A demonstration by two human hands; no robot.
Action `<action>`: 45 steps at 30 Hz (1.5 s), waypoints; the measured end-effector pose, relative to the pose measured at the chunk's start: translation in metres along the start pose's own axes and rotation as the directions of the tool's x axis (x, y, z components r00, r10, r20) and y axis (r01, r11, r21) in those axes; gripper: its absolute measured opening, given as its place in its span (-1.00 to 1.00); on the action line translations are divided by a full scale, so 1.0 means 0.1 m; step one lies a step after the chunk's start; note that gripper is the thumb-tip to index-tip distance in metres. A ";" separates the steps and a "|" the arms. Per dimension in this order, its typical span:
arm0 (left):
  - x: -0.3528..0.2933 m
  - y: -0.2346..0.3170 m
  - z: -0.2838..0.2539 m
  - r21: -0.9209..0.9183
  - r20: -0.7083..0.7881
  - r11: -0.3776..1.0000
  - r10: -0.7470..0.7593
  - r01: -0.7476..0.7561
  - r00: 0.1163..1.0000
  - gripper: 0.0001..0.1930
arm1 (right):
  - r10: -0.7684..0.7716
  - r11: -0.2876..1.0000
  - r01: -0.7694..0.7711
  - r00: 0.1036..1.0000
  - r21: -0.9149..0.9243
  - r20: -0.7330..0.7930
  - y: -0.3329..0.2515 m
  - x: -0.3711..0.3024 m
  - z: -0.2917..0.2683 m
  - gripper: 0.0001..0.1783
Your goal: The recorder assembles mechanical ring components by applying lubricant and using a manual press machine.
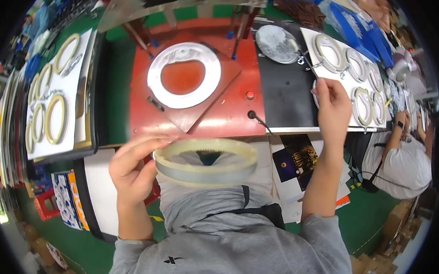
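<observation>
My left hand (137, 167) grips a cream-coloured ring (205, 175) by its left side, fingers on top and thumb below. The ring is held tilted in front of my body, and fine teeth show along its inner wall. My right hand (334, 105) is raised at the left edge of a white sheet (309, 38), with thumb and forefinger pinched together. What they hold, if anything, is too small to make out. A white ring (209, 85) lies flat on the red plate of the machine (144, 111) ahead of me.
Several cream rings (331, 53) lie on the right sheet, and more rings (57, 120) on a left board. A grey round disc (277, 44) rests on the black surface. The machine has a red button (250, 95). A co-worker (399, 164) sits at far right.
</observation>
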State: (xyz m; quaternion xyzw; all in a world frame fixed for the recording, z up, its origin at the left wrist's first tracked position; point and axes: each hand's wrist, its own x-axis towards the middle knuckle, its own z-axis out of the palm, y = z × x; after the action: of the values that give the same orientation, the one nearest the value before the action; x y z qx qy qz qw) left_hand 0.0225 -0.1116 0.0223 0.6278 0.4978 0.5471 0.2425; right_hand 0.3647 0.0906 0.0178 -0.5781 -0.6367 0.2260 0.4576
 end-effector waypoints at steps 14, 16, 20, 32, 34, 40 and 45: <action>0.43 0.20 -0.16 0.158 0.080 0.908 0.380 -0.388 0.922 -0.66 | -0.061 0.863 -0.229 0.837 0.450 0.543 -0.78 -0.66 -0.18 -0.77; 0.38 0.18 -0.15 0.087 0.059 0.936 0.338 -0.342 0.939 -0.65 | -0.146 0.895 -0.140 0.804 0.422 0.576 -0.87 -0.61 -0.20 -0.78; 0.27 0.21 -0.14 0.066 0.037 0.954 0.289 -0.291 0.957 -0.67 | -0.277 0.917 0.034 0.772 0.397 0.572 -0.97 -0.51 -0.15 -0.79; 0.12 0.12 -0.14 0.098 -0.156 0.949 0.312 -0.300 0.937 -0.75 | -0.582 0.796 0.559 0.597 0.233 0.552 -1.26 -0.45 -0.02 -0.70; 0.12 0.10 -0.15 0.107 -0.148 0.950 0.306 -0.292 0.940 -0.73 | -0.576 0.774 0.617 0.595 0.141 0.560 -1.38 -0.46 -0.15 -0.68; 0.09 0.09 -0.19 0.071 -0.181 0.960 0.280 -0.271 0.943 -0.64 | -0.484 0.873 0.459 0.857 0.168 0.177 -0.84 -0.26 -0.60 -0.74; 0.09 0.11 -0.14 0.019 -0.193 0.967 0.254 -0.255 0.948 -0.60 | -0.046 0.998 0.040 0.987 0.040 0.157 -0.37 -0.25 -0.47 -0.70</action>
State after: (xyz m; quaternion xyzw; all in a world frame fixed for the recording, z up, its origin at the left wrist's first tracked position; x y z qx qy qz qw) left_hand 0.0126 -0.1111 0.0401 0.6297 0.4320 0.6339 0.1223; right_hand 0.3824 0.0474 0.0627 -0.5361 -0.6789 0.2726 0.4212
